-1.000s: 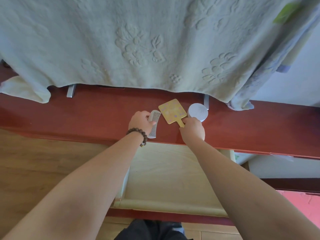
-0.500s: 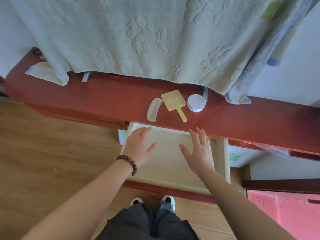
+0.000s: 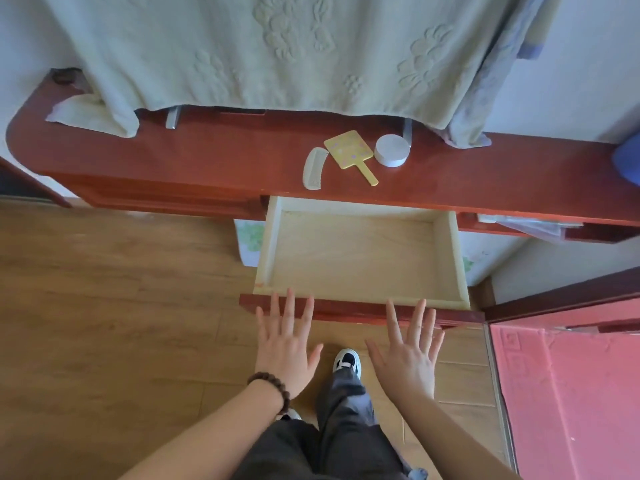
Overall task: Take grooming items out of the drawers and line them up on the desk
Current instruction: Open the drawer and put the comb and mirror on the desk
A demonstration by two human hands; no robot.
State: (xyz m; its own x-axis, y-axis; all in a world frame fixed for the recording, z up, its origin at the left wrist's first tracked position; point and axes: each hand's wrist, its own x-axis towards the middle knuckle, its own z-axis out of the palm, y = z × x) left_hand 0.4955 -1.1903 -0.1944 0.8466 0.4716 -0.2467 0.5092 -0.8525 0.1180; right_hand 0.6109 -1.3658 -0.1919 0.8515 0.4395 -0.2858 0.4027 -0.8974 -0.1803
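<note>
Three grooming items lie side by side on the red desk [image 3: 194, 157]: a white comb [image 3: 313, 168], a yellow hand mirror [image 3: 350, 151] with its handle pointing toward me, and a round white jar [image 3: 392, 150]. Below them a pale wooden drawer [image 3: 360, 254] is pulled out and holds nothing. My left hand [image 3: 285, 344] and my right hand [image 3: 408, 351] hover flat with spread fingers just in front of the drawer's red front panel [image 3: 349, 310], fingertips near its top edge, holding nothing.
A pale green blanket [image 3: 270, 53] hangs over the back of the desk. A pink mat [image 3: 568, 393] lies on the floor at right, past a dark threshold. My legs and one shoe [image 3: 347, 361] stand on the wooden floor below the drawer.
My hands let go of the comb and mirror on the desk, drew back over the open drawer, and now sit in front of its front panel. The view has pulled back.
</note>
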